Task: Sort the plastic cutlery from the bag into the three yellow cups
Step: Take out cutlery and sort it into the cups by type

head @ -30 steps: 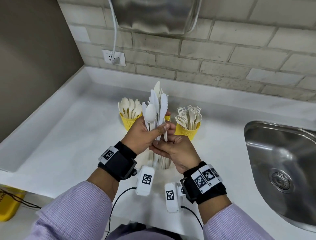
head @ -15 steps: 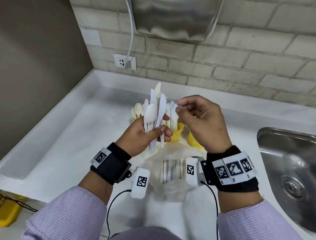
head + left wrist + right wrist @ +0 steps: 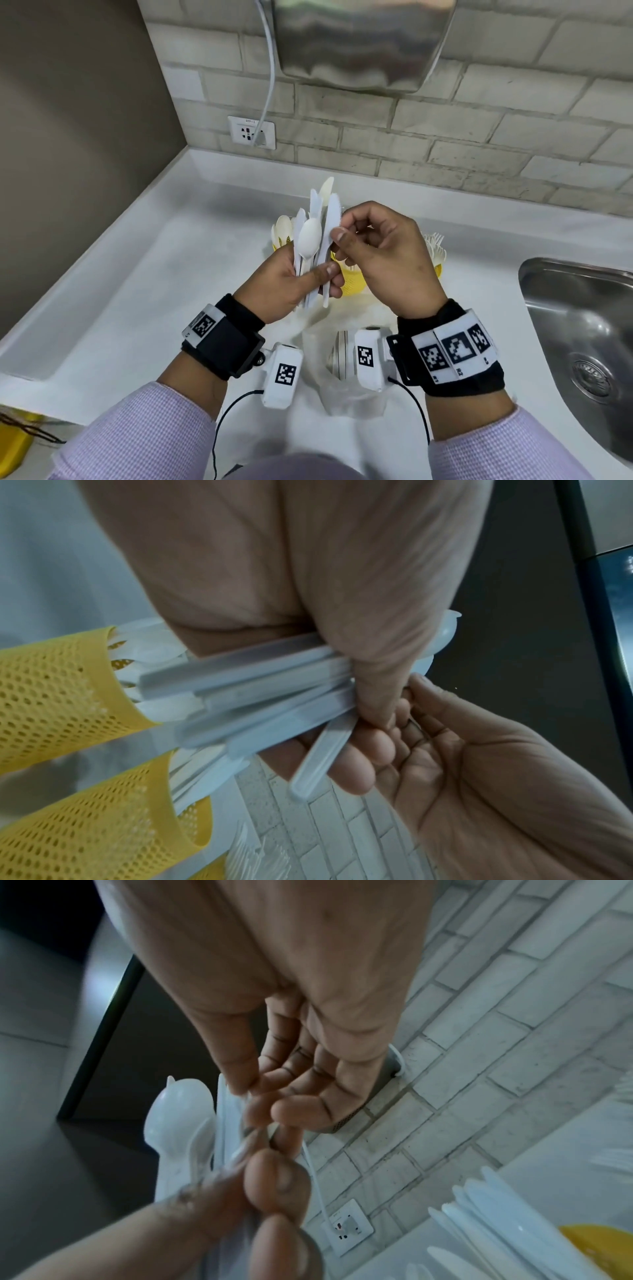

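Note:
My left hand (image 3: 322, 277) grips an upright bunch of white plastic cutlery (image 3: 317, 240), a spoon (image 3: 308, 240) in front of several knives; their handles (image 3: 267, 691) cross my palm. My right hand (image 3: 340, 228) pinches the serrated knife (image 3: 333, 214) at the bunch's right edge between thumb and forefinger (image 3: 240, 1080). Behind my hands stand three yellow mesh cups: the left one (image 3: 278, 245) holds spoons, the middle one (image 3: 349, 284) is mostly hidden, the right one (image 3: 440, 267) holds forks. The clear bag (image 3: 342, 380) lies below my wrists with more cutlery inside.
A steel sink (image 3: 582, 329) is sunk into the white counter (image 3: 154, 291) at the right. A wall socket (image 3: 251, 132) with a cord and a metal wall unit (image 3: 363, 41) hang on the brick wall behind. A yellow object (image 3: 13, 442) sits low at the left.
My right hand rose from under the left hand to the top of the bunch and now pinches a knife there. The left hand kept its hold on the bunch.

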Demonstrator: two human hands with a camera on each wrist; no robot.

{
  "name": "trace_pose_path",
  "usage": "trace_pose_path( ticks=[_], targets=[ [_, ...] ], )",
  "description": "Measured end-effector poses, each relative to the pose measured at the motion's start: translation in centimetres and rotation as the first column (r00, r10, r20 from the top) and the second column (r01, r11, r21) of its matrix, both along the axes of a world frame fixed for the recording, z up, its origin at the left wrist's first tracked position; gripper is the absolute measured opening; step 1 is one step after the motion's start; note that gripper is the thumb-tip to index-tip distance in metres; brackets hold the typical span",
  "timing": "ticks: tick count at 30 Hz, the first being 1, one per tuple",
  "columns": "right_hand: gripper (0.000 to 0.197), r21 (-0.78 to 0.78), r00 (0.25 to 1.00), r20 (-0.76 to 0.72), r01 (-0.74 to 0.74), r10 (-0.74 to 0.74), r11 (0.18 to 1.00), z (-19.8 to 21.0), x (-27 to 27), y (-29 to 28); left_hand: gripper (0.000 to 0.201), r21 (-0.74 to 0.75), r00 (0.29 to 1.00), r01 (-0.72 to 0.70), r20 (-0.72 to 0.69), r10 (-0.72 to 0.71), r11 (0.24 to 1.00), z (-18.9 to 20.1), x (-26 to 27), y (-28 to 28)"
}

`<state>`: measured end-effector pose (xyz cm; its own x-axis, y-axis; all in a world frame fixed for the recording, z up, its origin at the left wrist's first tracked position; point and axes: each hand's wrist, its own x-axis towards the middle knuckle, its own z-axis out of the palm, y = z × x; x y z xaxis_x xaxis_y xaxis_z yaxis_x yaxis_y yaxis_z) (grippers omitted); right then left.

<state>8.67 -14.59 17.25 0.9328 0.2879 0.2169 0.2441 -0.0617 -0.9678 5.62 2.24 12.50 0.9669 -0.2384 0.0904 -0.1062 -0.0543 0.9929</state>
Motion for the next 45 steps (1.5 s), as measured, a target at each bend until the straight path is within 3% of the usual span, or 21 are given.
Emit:
trace_pose_path(
  ticks=[6, 12, 14, 18, 19, 24, 30, 36, 45],
  targets=[
    [0.010, 0.185, 0.994, -0.069, 0.094, -0.083, 0.978, 0.1, 0.9, -0.1, 0.011, -0.015, 0.997, -0.009, -0.071, 0.008, 1.000, -0.1, 0.1, 0.0],
    [0.017, 0.382, 0.976, -0.153, 0.205, -0.157, 0.901, 1.2, 2.1, -0.2, 0.020, -0.043, 0.998, -0.007, -0.068, 0.004, 0.999, 0.4, 0.2, 0.2],
    [0.018, 0.462, 0.965, -0.196, 0.246, -0.172, 0.852, 1.9, 2.4, -0.3, 0.021, -0.034, 0.998, -0.011, -0.069, 0.008, 0.999, 0.5, 0.3, 0.2],
    [0.005, 0.677, 0.934, -0.322, 0.340, -0.152, 0.653, 3.4, 3.4, -1.3, 0.020, -0.073, 0.997, 0.012, -0.074, -0.017, 0.997, 0.5, 0.2, 0.1],
    [0.003, 0.690, 0.933, -0.321, 0.347, -0.161, 0.635, 3.8, 3.5, -1.5, 0.020, -0.082, 0.997, 0.016, -0.074, -0.022, 0.997, 0.4, 0.1, 0.1],
    [0.004, 0.533, 0.950, -0.128, 0.308, -0.285, 0.788, 3.7, 3.8, -1.6, 0.026, -0.126, 0.997, 0.021, -0.072, -0.030, 0.992, 0.5, -0.2, -0.1],
    [0.010, 0.211, 0.984, -0.065, 0.176, -0.166, 0.961, 2.0, 3.5, -0.3, 0.031, -0.131, 0.997, 0.029, -0.062, -0.037, 0.991, 0.6, -0.1, -0.2],
    [0.013, 0.030, 0.993, 0.004, 0.116, -0.116, 0.993, 1.4, 3.2, 0.0, 0.033, -0.108, 0.997, 0.019, -0.066, -0.026, 0.994, 0.6, -0.4, -0.3],
    [0.005, 0.095, 0.985, 0.008, 0.171, -0.173, 0.981, 1.4, 3.5, 0.1, 0.033, -0.107, 0.997, 0.015, -0.073, -0.023, 0.994, 0.6, -0.6, -0.1]
  ],
)
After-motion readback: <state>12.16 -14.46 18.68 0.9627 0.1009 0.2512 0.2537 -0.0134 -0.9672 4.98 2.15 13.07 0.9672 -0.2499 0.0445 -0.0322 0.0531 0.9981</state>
